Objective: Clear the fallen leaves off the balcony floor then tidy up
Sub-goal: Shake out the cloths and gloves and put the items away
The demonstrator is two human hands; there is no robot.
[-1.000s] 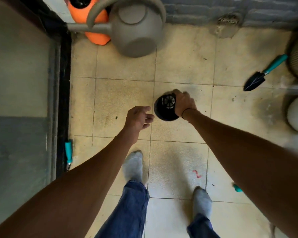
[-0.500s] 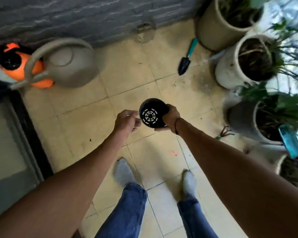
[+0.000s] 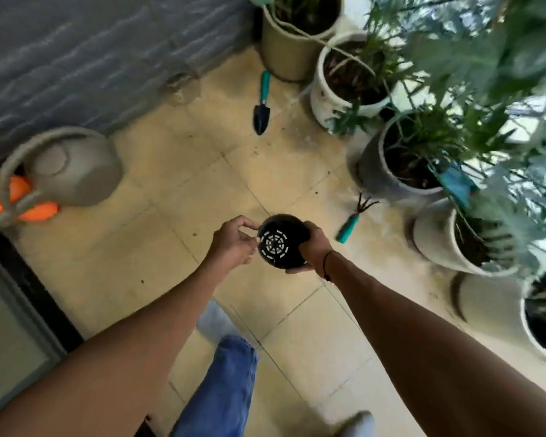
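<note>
While two hands (image 3: 234,244) (image 3: 312,250) hold one black pot (image 3: 281,241), five planters (image 3: 338,86) stand nearby.

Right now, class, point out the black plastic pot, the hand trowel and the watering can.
black plastic pot (image 3: 278,244), head view, slotted base.
hand trowel (image 3: 261,116), head view, dark blade.
watering can (image 3: 76,171), head view, grey body.
</note>
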